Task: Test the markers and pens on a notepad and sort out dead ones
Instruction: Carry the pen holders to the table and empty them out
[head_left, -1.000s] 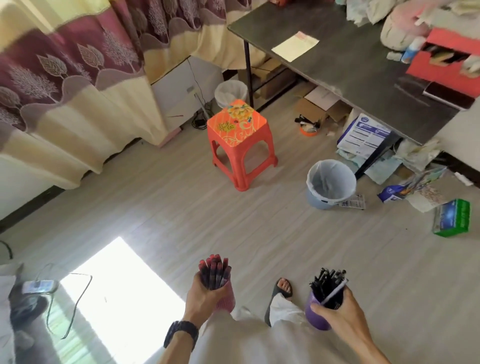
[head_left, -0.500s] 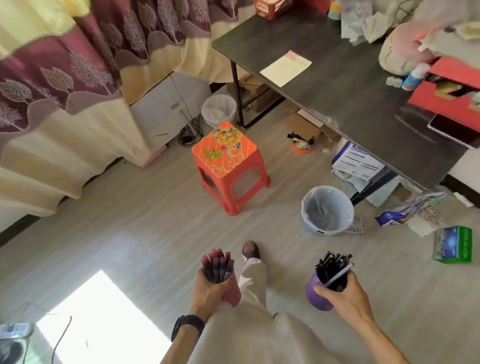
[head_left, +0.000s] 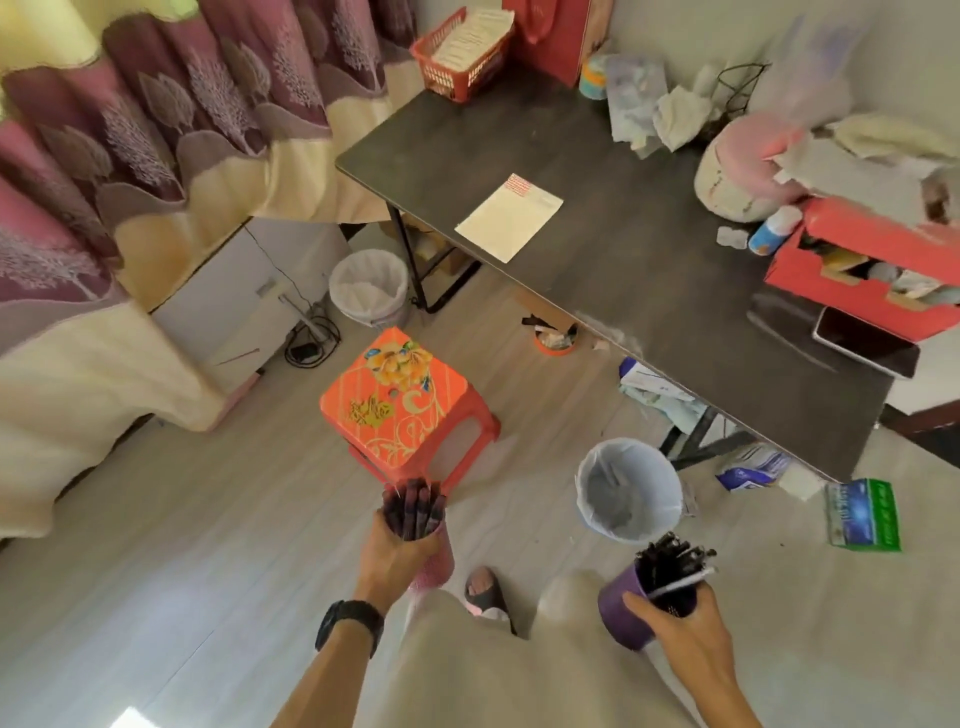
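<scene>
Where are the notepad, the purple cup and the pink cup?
notepad (head_left: 509, 217), head view, middle of the page.
purple cup (head_left: 618, 608), head view, bare side wall.
pink cup (head_left: 435, 564), head view, side wall below the left hand's fingers.

Both hands, left (head_left: 390, 552) and right (head_left: 680, 626), grip cups.

My path to the tabletop (head_left: 623, 270) is blocked by the stool (head_left: 400, 405) and bin (head_left: 628, 488); floor gap between them is open. Notepad (head_left: 509, 215) sits clear; clutter crowds the far right.
</scene>
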